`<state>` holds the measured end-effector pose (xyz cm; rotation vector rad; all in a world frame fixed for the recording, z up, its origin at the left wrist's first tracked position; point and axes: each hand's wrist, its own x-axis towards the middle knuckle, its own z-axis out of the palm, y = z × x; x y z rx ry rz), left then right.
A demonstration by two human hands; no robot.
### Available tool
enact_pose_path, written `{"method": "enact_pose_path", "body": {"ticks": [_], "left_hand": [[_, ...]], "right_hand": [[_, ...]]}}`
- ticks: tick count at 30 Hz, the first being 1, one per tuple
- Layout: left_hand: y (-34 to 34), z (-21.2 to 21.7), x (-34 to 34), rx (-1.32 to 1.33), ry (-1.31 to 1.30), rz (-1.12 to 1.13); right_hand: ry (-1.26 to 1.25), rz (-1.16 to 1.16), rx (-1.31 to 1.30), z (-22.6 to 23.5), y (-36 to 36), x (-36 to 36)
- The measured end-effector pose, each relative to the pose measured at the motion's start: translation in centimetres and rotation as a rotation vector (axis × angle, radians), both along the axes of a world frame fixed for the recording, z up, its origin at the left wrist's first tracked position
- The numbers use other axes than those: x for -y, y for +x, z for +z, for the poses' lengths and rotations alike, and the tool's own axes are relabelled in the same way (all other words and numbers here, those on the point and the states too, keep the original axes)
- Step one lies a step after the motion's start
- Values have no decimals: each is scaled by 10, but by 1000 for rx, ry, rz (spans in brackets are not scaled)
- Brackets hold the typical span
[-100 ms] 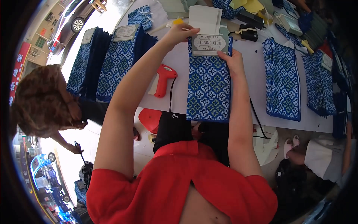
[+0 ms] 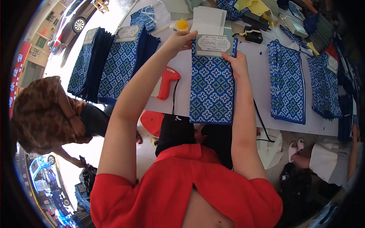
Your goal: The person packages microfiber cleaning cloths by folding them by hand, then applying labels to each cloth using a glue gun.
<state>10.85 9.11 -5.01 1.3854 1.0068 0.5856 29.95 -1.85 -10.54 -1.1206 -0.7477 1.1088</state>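
Observation:
A folded blue cloth [image 2: 211, 89] with a white and green flower pattern lies upright before me, its lower end at the table's front edge. Across its top sits a grey-green card label [image 2: 214, 45]. My right hand [image 2: 238, 64] grips the cloth's right edge, thumb pressed on the label's lower right corner and fingers hidden beneath. My left hand [image 2: 181, 41] is closed at the label's upper left corner, fingertips against its edge. Behind the label lies a stack of pale cards [image 2: 210, 21]. A red glue gun [image 2: 165, 84] rests left of the cloth.
Labelled cloth stacks [image 2: 123, 62] stand at the left; more cloth piles [image 2: 288, 81] lie at the right. Black boxes [image 2: 253, 34] and a yellow-tipped stick [image 2: 181, 25] are farther back. Another person [image 2: 45, 114] bends at the left. A dark cord [image 2: 262, 123] hangs over the table's edge.
My left hand has drawn slightly left and down from the label's top, uncovering the yellow tip behind it. My right hand and the cloth hardly moved. The person at the left has shifted down.

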Motion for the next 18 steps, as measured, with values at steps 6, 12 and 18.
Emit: {"method": "enact_pose_path", "body": {"ticks": [6,12,18], "left_hand": [[1,-10,22,200,-71,106],[13,-15,32,311,-25,288],[16,-18,32,326,-46,332]], "right_hand": [[39,26,-63,-4,-3,1],[15,-28,135,-6,-1,4],[-31,-53,256,-8,-3,1]]}}
